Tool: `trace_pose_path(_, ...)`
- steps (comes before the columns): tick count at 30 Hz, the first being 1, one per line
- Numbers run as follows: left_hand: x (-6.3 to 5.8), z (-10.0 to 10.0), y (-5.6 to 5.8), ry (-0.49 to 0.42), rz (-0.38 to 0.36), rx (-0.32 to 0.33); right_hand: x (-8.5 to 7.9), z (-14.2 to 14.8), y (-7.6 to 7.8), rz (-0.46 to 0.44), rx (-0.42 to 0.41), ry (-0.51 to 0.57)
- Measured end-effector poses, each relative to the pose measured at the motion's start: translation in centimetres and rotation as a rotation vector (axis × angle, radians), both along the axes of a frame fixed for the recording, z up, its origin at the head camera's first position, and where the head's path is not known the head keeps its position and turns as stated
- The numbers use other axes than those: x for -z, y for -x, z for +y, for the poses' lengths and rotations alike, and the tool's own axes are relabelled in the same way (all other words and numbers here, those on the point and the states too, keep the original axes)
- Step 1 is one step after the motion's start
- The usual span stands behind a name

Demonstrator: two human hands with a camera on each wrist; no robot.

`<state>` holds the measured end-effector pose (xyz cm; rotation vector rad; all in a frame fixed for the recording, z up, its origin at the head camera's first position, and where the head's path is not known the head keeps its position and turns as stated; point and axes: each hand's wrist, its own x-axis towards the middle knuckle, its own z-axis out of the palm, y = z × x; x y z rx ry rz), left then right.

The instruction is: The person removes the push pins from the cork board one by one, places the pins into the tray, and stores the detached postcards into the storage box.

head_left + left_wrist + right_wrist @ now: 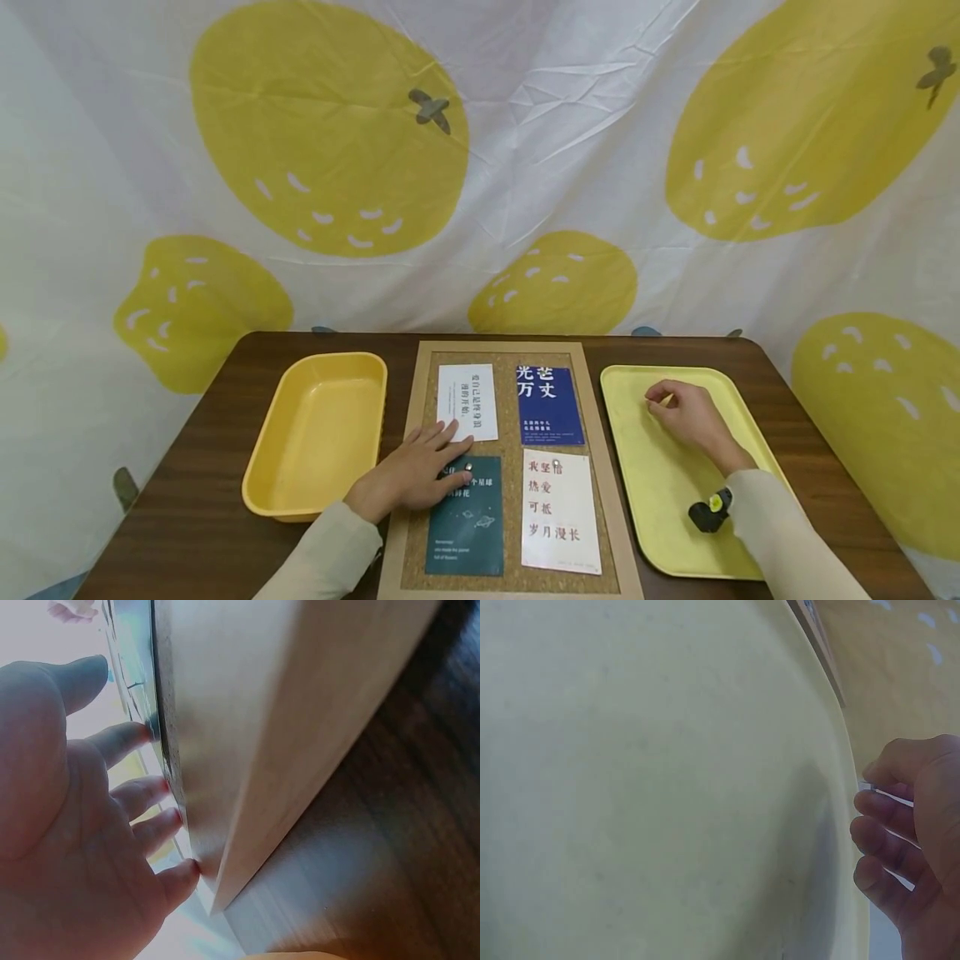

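In the head view, a cork board with a light wooden frame lies on the table, bearing a white card, a blue card, a green card and a cream card. My left hand rests spread over the board's left side, its fingers on the white and green cards; in the left wrist view the fingertips touch the board's face. My right hand, above the yellow tray, pinches a tiny metallic pushpin between thumb and forefinger.
A deep yellow-orange basin stands left of the board. One pushpin sits at the cream card's top, another pin at the green card's top. Behind the dark wooden table hangs a lemon-patterned cloth.
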<state>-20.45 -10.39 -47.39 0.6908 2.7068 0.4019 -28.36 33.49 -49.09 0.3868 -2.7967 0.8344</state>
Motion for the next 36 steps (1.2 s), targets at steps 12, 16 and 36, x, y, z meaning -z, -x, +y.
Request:
trace_pose_path(12,-0.2,0.0,-0.3,-0.025,0.006,0.002,0.4,0.5,-0.6,-0.027,0.005,0.012)
trace_pose_path(16,-0.1,0.0,-0.2,-0.027,0.011,0.002,0.6,0.7,-0.7,-0.037,0.007,0.012)
trace_pose_path(36,0.1,-0.1,-0.3,-0.023,0.02,0.009,1.5,1.0,-0.8,-0.015,-0.009,0.038)
